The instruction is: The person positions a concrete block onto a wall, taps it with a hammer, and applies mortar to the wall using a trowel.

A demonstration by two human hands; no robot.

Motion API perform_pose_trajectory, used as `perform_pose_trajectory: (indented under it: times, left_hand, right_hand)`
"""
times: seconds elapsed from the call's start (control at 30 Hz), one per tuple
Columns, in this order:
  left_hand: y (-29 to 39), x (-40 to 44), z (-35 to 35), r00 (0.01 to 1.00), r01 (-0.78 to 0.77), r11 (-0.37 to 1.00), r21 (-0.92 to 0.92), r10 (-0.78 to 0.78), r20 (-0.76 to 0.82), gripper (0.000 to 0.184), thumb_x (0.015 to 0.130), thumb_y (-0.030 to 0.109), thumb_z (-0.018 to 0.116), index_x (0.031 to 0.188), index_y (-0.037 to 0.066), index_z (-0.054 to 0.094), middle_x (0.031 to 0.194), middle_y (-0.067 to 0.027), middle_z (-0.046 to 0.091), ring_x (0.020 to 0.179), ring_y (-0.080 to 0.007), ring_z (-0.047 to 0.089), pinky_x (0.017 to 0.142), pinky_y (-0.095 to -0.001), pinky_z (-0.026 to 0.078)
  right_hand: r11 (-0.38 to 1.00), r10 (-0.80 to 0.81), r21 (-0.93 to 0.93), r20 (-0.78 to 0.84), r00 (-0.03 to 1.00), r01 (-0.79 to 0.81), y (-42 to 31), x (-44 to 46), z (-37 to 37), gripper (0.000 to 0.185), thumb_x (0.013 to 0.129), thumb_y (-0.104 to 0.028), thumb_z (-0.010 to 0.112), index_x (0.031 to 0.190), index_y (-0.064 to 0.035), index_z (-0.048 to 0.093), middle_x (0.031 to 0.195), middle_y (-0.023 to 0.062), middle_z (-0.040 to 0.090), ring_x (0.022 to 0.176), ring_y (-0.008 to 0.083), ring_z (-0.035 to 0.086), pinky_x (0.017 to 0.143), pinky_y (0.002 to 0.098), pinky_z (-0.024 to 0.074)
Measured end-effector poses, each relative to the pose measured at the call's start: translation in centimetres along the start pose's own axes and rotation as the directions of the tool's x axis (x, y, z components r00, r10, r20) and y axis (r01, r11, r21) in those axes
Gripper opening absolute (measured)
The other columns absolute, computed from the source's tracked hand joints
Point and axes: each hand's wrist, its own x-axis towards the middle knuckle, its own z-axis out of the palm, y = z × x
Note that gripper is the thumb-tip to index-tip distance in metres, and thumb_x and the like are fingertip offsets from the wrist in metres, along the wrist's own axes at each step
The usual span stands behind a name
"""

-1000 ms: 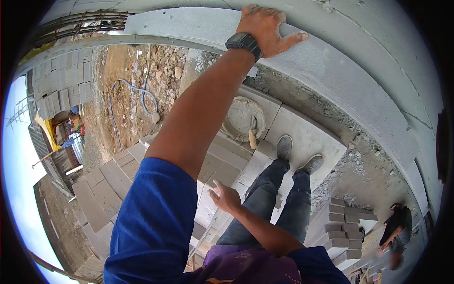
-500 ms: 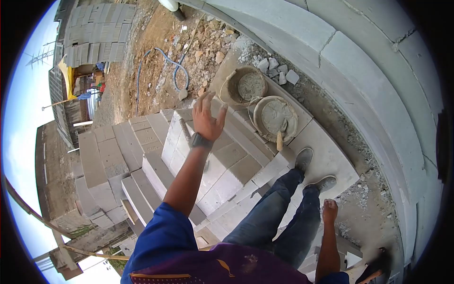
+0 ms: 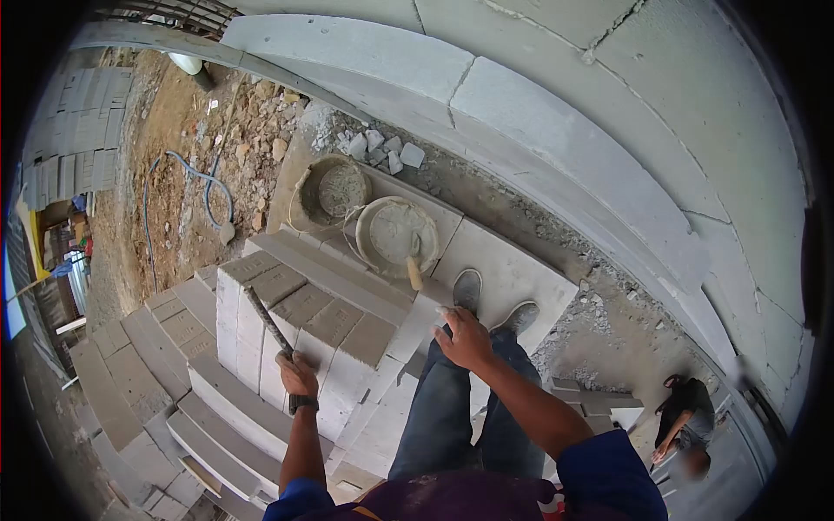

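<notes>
My left hand [image 3: 299,373] is closed around the lower end of a thin dark rod [image 3: 269,321], which looks like a piece of rebar. The rod slants up and to the left over the stacked light blocks [image 3: 347,326]. In front of my legs is my right hand [image 3: 465,337], with its fingers partly spread and nothing in it. Beyond it stands a bucket of grey mortar [image 3: 391,227]. A trowel with a wooden handle [image 3: 415,273] rests in that bucket. A second mortar bucket [image 3: 308,195] is just beside it.
A curved block wall [image 3: 556,122] runs along the top and right. My shoes stand on a pale slab [image 3: 499,260]. Broken block pieces [image 3: 373,148] lie by the wall, and a blue hose [image 3: 211,195] on the rubble. Another person [image 3: 686,417] is at lower right.
My left hand has come down and taken hold of the rod that lay on the blocks. My right hand has risen from beside my leg to in front of it. The view has turned right.
</notes>
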Motion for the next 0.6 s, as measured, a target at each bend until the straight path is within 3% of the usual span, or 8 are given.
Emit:
perform_pose_trajectory:
  times: [0.07,0.13,0.17,0.27,0.3,0.4,0.57,0.6]
  left_hand:
    - [-0.3,-2.0,0.4,0.991,-0.054,0.993,-0.101,0.066,0.118,0.024,0.101,0.022,0.046,0.101,-0.003,0.048,0.078,-0.0221,0.058,0.072,-0.04,0.06,0.068,-0.0497,0.047]
    - [4.1,-4.1,-0.5,0.911,-0.249,0.962,-0.112,0.272,0.31,0.022,0.1,0.02,0.047,0.096,-0.001,0.05,0.069,-0.0196,0.054,0.062,-0.038,0.058,0.062,-0.0468,0.046]
    - [6.6,-5.0,-0.6,0.864,-0.158,0.979,-0.126,0.199,0.462,0.021,0.1,0.019,0.046,0.099,-0.001,0.051,0.07,-0.0198,0.057,0.061,-0.0379,0.059,0.062,-0.0469,0.046]
    - [10.9,-6.8,1.7,0.639,-0.435,0.821,-0.37,0.571,0.515,0.017,0.099,0.013,0.051,0.106,-0.003,0.055,0.08,-0.0225,0.066,0.069,-0.0412,0.064,0.061,-0.0478,0.049]
    - [12.3,-6.5,2.2,0.517,-0.423,0.84,-0.339,0.531,0.672,0.017,0.097,0.013,0.056,0.102,-0.002,0.059,0.085,-0.0212,0.067,0.074,-0.0401,0.065,0.065,-0.0464,0.05]
    - [18.4,-6.9,4.9,0.296,-0.43,0.759,-0.489,0.63,0.718,0.022,0.097,0.019,0.054,0.097,-0.001,0.063,0.077,-0.0135,0.064,0.07,-0.0309,0.064,0.069,-0.0404,0.051]
    - [28.9,-6.5,5.6,-0.097,-0.601,0.734,-0.316,0.326,0.94,0.029,0.098,0.029,0.059,0.103,0.001,0.066,0.081,-0.0138,0.068,0.077,-0.0285,0.068,0.074,-0.0401,0.052]
    - [30.6,-5.6,5.9,-0.139,-0.632,0.662,-0.404,0.417,0.898,0.033,0.099,0.033,0.06,0.107,0.003,0.068,0.088,-0.0159,0.072,0.086,-0.0296,0.071,0.079,-0.0386,0.054]
  right_hand:
    - [0.996,-0.09,0.027,0.149,0.985,0.087,-4.6,1.0,-1.6,0.048,0.091,-0.028,0.066,0.13,-0.0014,0.058,0.12,0.0168,0.062,0.114,0.0345,0.06,0.094,0.0429,0.0514]
    - [0.95,-0.313,0.037,0.088,0.946,0.311,-7.2,1.3,-2.2,0.053,0.089,-0.027,0.067,0.134,-0.0025,0.057,0.129,0.018,0.058,0.124,0.0354,0.054,0.104,0.0466,0.0447]
    - [0.91,-0.415,0.04,0.058,0.908,0.414,-8.2,1.3,-2.7,0.056,0.088,-0.027,0.067,0.137,-0.003,0.056,0.134,0.0186,0.056,0.128,0.0358,0.052,0.109,0.0485,0.0414]
    - [0.797,-0.599,0.047,0.182,0.78,0.602,-10.3,1.4,-6.4,0.064,0.082,-0.024,0.07,0.14,-0.0027,0.054,0.143,0.0209,0.05,0.138,0.0375,0.043,0.119,0.0562,0.0266]
    - [0.815,-0.562,-0.012,0.228,0.795,0.58,-9.9,1.2,-6.6,0.065,0.08,-0.024,0.07,0.14,-0.0032,0.054,0.143,0.0202,0.051,0.139,0.0374,0.043,0.119,0.0586,0.0262]
    - [0.831,-0.383,-0.271,0.353,0.854,0.485,-7.5,0.7,-8.4,0.06,0.077,-0.023,0.071,0.132,-0.0036,0.06,0.134,0.0165,0.058,0.135,0.0338,0.047,0.118,0.0574,0.0285]
    - [0.979,-0.071,-0.148,0.387,0.919,0.138,-1.5,-2.9,-11.3,0.044,0.082,-0.029,0.069,0.118,-0.0045,0.065,0.1,0.0144,0.07,0.098,0.0334,0.068,0.087,0.0496,0.052]
    - [0.986,-0.012,-0.151,0.381,0.924,0.075,-0.8,-3.9,-11.9,0.042,0.084,-0.031,0.068,0.116,-0.0041,0.065,0.093,0.0142,0.071,0.091,0.0336,0.071,0.079,0.0497,0.0552]
